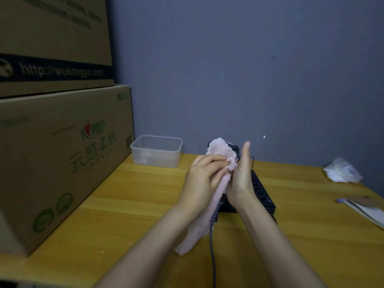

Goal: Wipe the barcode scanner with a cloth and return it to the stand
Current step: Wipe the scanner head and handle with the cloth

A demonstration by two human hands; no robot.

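Left hand (204,173) presses the pink cloth (220,154) against the scanner (233,147) (mostly covered), gripped by the right hand (242,173) above the stand (261,192). The clear tub (156,151) holds nothing discernible.

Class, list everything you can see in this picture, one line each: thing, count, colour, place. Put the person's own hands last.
cardboard boxes: two, brown, stacked at left
plastic tub: one, clear, table's far edge by the boxes
table: one, yellow wood, across the foreground
cloth: one, pink, draped over the scanner between the hands
barcode scanner: one, black, mostly hidden by cloth
cable: one, dark, hanging toward the camera
black block: one, behind the right hand, possibly the stand
plastic bag: one, clear, far right
papers: some, white, right edge
left hand: fingers pressing cloth
right hand: fingers straight, against the cloth
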